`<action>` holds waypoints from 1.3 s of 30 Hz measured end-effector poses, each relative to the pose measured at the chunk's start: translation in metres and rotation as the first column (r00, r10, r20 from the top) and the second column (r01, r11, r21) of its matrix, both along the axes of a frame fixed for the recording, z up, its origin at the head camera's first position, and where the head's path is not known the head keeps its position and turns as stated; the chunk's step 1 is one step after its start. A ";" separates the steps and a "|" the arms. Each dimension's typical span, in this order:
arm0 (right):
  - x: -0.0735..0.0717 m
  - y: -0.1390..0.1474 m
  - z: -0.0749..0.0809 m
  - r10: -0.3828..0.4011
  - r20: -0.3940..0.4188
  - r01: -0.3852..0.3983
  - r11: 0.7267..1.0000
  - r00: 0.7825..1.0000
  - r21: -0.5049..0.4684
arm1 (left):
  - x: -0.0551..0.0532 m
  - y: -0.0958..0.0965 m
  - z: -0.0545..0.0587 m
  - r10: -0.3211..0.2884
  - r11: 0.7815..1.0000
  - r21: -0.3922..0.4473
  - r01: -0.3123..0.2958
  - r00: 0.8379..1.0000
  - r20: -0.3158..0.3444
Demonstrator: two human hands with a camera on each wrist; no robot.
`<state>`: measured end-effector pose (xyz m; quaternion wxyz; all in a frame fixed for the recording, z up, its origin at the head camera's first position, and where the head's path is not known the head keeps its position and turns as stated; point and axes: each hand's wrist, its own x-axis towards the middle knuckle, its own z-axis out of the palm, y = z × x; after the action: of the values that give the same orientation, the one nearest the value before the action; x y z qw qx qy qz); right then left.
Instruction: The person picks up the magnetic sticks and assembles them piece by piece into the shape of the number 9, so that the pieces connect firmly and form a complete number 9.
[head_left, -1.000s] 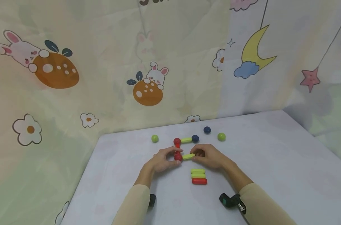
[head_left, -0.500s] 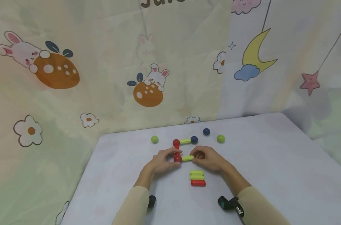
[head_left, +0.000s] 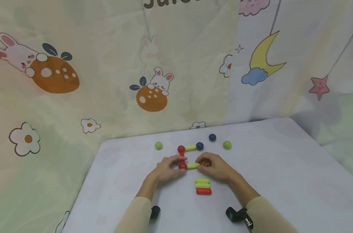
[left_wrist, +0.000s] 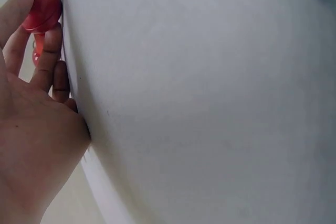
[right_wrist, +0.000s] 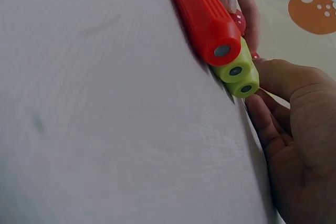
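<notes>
My left hand (head_left: 166,169) grips a glossy red ball (head_left: 182,166) between thumb and fingers; the left wrist view shows this red ball (left_wrist: 44,11) up close. A yellow-green magnetic rod (head_left: 193,166) runs right from that ball, and my right hand (head_left: 215,165) pinches its free end. Behind, a red rod (head_left: 181,154), partly hidden by my left fingers, leads to a second red ball (head_left: 181,149). From there another yellow-green rod (head_left: 190,148) reaches a dark blue ball (head_left: 199,146).
Nearer the front, a red rod (head_left: 204,191) lies beside two yellow-green rods (head_left: 202,183), with metal discs in their ends. Loose balls sit at the back: a green ball (head_left: 158,145) at left, a blue ball (head_left: 212,137) and another green ball (head_left: 227,144) at right. Behind hangs a printed cloth (head_left: 106,64).
Both hands keep their hold on the red ball and the yellow-green rod. The head view has tilted slightly, so everything sits a little lower and further left.
</notes>
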<state>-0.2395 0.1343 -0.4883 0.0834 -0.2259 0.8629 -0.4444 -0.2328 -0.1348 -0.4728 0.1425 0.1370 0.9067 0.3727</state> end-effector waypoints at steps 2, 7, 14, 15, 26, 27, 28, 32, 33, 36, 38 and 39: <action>0.000 0.000 -0.001 0.004 0.003 -0.004 1.000 1.000 0.000 | 0.001 -0.001 -0.001 0.001 1.000 0.000 -0.001 1.000 -0.004; 0.001 0.001 0.000 -0.021 -0.002 0.021 1.000 1.000 0.009 | 0.000 -0.001 -0.002 -0.013 1.000 0.013 0.013 1.000 -0.010; 0.007 0.010 0.013 0.005 -0.057 -0.003 1.000 0.998 0.030 | -0.007 0.000 0.004 -0.084 0.990 0.113 0.084 0.996 -0.011; 0.008 0.012 0.015 0.019 -0.069 -0.017 0.999 0.997 0.035 | -0.008 -0.001 0.005 -0.088 0.988 0.128 0.089 0.996 -0.008; 0.022 0.017 0.028 0.195 -0.114 -0.187 0.979 0.974 0.077 | -0.019 -0.009 0.016 -0.033 0.988 0.149 0.033 0.999 0.000; 0.024 0.017 0.028 0.211 -0.115 -0.203 0.976 0.971 0.084 | -0.020 -0.009 0.016 -0.017 0.990 0.143 0.017 1.000 -0.002; 0.025 0.017 0.027 0.226 -0.118 -0.216 0.972 0.967 0.096 | -0.022 -0.007 0.017 0.001 0.990 0.139 0.000 1.000 -0.008; 0.028 0.015 0.026 0.271 -0.111 -0.255 0.957 0.956 0.140 | -0.027 0.000 0.019 0.055 0.989 0.138 -0.048 0.997 -0.046; 0.029 0.015 0.027 0.276 -0.108 -0.258 0.954 0.955 0.150 | -0.029 0.002 0.020 0.064 0.990 0.133 -0.055 0.996 -0.061; 0.030 0.015 0.029 0.284 -0.097 -0.265 0.950 0.954 0.166 | -0.033 0.009 0.020 0.078 0.993 0.095 -0.067 0.990 -0.116; 0.030 0.016 0.030 0.287 -0.092 -0.267 0.947 0.954 0.179 | -0.037 0.015 0.021 0.086 0.995 0.059 -0.078 0.984 -0.156; 0.030 0.016 0.031 0.288 -0.090 -0.268 0.946 0.953 0.183 | -0.038 0.017 0.021 0.090 0.995 0.045 -0.084 0.980 -0.176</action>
<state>-0.2098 0.1508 -0.4575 0.1141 -0.3630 0.8601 -0.3397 -0.2712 -0.1174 -0.4520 0.0419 0.1326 0.9138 0.3816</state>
